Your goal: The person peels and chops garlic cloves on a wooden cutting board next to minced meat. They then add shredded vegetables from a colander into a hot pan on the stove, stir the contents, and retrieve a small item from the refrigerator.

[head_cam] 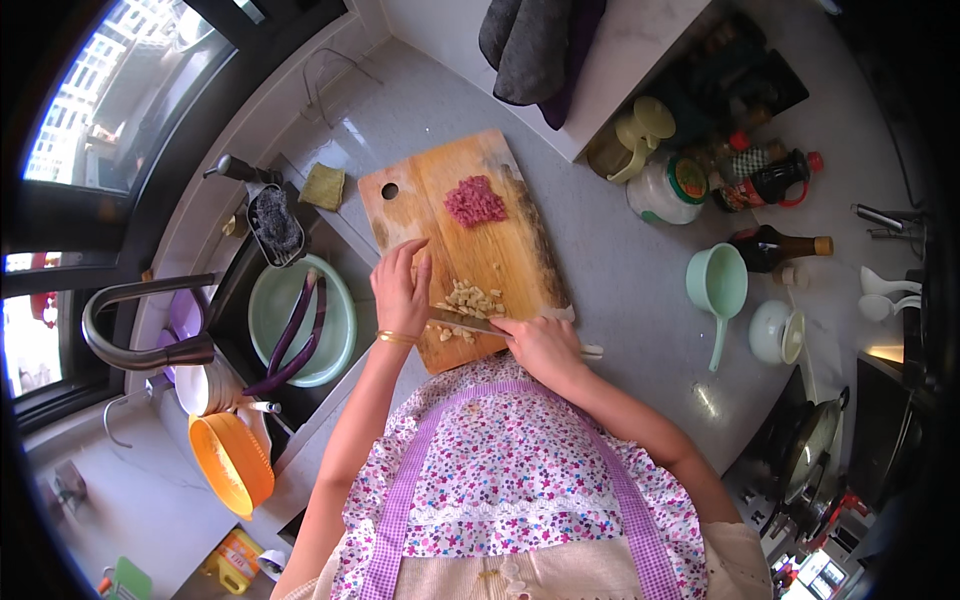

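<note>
A wooden cutting board (442, 232) lies at an angle on the counter before me. My right hand (544, 346) grips a kitchen knife (466, 322), its blade low over the board and pointing left. Pale chopped pieces, probably garlic (472, 298), are heaped on the far side of the blade, with a few more on the near side. At the board's left edge, by the blade's tip, my left hand (405, 289) is raised with its fingers apart and nothing visible in it. Farther up the board sits a mound of minced meat (475, 201).
To the left, purple eggplants (292, 330) rest in a pale green basin (348, 322) in the sink, below a faucet (112, 292). An orange colander (236, 465) stands nearer. On the right are a green ladle (716, 281), a glass jar (664, 191) and several sauce bottles (765, 180).
</note>
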`<move>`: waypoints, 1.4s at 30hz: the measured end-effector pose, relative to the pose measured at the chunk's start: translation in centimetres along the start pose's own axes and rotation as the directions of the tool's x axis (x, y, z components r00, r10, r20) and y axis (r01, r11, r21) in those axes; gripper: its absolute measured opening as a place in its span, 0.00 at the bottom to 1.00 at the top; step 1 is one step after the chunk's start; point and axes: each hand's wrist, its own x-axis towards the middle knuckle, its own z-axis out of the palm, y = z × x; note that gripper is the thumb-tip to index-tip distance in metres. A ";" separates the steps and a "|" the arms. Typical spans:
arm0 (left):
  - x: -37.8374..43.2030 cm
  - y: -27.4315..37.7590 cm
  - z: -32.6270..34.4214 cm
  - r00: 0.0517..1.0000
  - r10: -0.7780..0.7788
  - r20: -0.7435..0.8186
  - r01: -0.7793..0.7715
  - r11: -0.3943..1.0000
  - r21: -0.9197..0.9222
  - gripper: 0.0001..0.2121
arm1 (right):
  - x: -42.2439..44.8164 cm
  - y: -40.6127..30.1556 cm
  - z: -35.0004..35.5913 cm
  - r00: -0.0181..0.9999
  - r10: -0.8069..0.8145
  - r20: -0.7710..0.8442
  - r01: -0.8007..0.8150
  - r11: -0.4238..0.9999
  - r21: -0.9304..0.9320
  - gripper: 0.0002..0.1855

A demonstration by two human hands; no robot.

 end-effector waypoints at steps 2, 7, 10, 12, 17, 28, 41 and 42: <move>-1.4 -0.1 -0.3 1.000 0.004 0.022 -0.006 0.998 0.062 0.13 | -0.7 0.2 0.8 0.999 -0.043 0.020 0.043 0.999 -0.001 0.16; -3.1 -1.1 0.9 0.997 -0.073 0.004 0.073 0.995 0.075 0.12 | -0.7 0.7 3.1 0.999 -0.017 0.032 0.018 1.000 -0.015 0.15; -2.4 -0.9 1.1 1.000 -0.016 -0.001 0.016 0.991 0.130 0.14 | -0.3 0.9 2.6 0.999 -0.029 0.027 0.029 1.000 0.001 0.15; -2.0 -0.6 1.0 1.000 0.020 -0.018 -0.017 0.988 0.153 0.14 | -0.6 0.8 2.2 0.999 -0.042 -0.006 0.042 0.999 0.006 0.14; -2.0 -1.3 1.6 1.000 -0.009 -0.010 0.011 0.991 0.131 0.14 | 0.0 0.9 2.0 1.000 -0.003 -0.003 0.003 1.000 -0.016 0.14; -0.8 -1.6 1.3 0.998 0.047 -0.033 -0.043 0.993 0.109 0.15 | 0.5 0.9 2.2 1.000 -0.015 -0.026 0.015 1.000 -0.023 0.15; -0.3 -1.7 1.9 1.000 -0.001 0.021 0.001 1.000 0.012 0.15 | 0.7 1.0 1.7 0.999 0.043 0.014 -0.042 0.999 -0.031 0.15; 0.0 -1.4 1.9 1.000 0.010 -0.001 -0.010 1.000 0.019 0.15 | 0.9 1.0 1.5 0.999 0.045 0.016 -0.045 0.999 -0.022 0.15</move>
